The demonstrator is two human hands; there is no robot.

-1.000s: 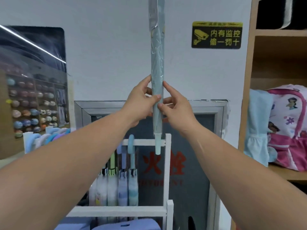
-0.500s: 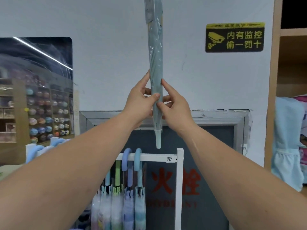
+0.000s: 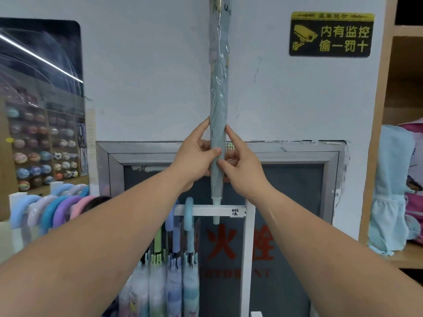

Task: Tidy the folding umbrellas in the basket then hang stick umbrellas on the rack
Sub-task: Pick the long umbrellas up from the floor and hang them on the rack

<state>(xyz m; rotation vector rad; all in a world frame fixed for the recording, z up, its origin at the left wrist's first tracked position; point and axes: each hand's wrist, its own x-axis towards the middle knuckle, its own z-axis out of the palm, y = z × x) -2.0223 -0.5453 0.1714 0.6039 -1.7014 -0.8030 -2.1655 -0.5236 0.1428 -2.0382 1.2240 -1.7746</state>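
Your left hand (image 3: pixel 194 154) and right hand (image 3: pixel 240 161) both pinch the stick umbrella (image 3: pixel 218 92) low on its shaft, one hand on each side, thumbs pressed onto the front of the fabric and fingers wrapped behind. The umbrella sits between your two hands, held up in front of the wall, well above most of the rack (image 3: pixel 248 248).

Umbrella is pale grey-blue, furled, wrapped in clear plastic. Long axis vertical. Its pale blue tip (image 3: pixel 216 213) points straight down and crosses in front of the rack's top bar; the upper end runs out of frame, so you cannot see the handle.

Writing: a small white label (image 3: pixel 235 212) on the rack bar just right of the tip, characters too small to read. Yellow-on-black sign (image 3: pixel 330 34) on the wall, up and right of the umbrella, reads 内有监控 偷一罚十 with a camera icon. Behind the rack, a grey-framed cabinet (image 3: pixel 297 156) with red 火栓 and partly hidden red letters below it.

Hung umbrellas (image 3: pixel 180 259) dangle from the rack bar left of the tip, curved handles hooked over it. More curved handles (image 3: pixel 57 209) line up further left of the rack.
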